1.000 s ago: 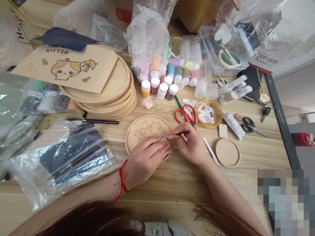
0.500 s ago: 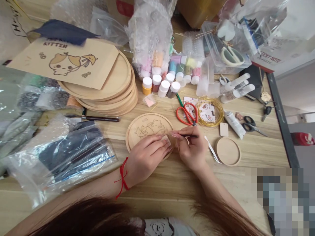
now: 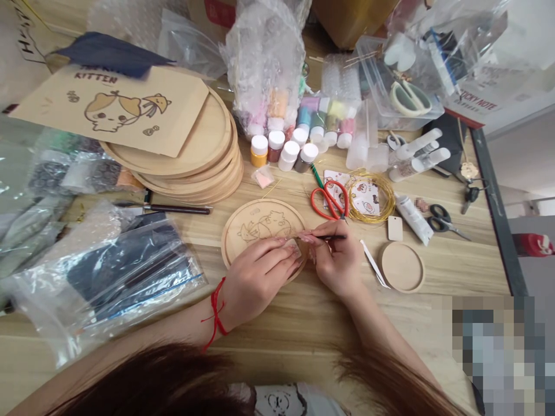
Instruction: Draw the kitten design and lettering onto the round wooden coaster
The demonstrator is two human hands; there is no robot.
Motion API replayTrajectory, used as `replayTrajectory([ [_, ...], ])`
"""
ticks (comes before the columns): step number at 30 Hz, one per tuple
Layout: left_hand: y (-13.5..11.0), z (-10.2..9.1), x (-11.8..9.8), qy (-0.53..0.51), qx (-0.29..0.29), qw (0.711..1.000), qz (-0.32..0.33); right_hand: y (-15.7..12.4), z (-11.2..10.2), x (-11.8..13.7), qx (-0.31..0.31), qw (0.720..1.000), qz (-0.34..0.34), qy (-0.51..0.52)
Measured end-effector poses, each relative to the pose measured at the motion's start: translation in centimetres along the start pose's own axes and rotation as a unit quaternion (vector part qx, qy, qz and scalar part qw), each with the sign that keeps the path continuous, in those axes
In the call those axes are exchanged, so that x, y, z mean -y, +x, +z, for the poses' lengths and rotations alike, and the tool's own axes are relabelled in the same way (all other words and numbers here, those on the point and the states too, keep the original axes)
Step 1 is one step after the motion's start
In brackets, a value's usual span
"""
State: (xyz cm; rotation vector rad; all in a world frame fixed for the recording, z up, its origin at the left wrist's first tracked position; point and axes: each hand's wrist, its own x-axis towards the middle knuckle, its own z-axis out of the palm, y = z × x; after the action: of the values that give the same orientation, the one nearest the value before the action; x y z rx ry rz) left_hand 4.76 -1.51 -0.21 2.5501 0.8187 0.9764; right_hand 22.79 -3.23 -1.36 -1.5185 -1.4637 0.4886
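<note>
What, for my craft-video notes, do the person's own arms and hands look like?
The left arm and right arm are bare, and neither the left hand nor the right hand wears gloves. A red knotted string bracelet with loose ends circles the left wrist. The fingernails are long. A white printed T-shirt shows below.

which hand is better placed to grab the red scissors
Right, probably: the right hand sits just below the red scissors, though it would first have to put down its thin brush. The left hand is farther off, over the wooden disc, pinching a small pale piece.
</note>
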Motion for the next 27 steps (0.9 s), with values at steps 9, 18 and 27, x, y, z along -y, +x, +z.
replayTrajectory([
  [9,0.0,0.3,0.0,-0.012,-0.013,1.0,-0.015,-0.3,0.7,1.2,-0.044,0.998,-0.008,-0.047],
  [18,-0.1,0.1,0.0,-0.011,-0.009,1.0,-0.016,-0.9,0.5,0.8,-0.046,0.998,0.003,0.031],
  [27,0.0,0.1,0.0,-0.009,-0.016,1.0,-0.016,-0.7,0.4,0.8,-0.043,0.999,0.013,0.018],
])
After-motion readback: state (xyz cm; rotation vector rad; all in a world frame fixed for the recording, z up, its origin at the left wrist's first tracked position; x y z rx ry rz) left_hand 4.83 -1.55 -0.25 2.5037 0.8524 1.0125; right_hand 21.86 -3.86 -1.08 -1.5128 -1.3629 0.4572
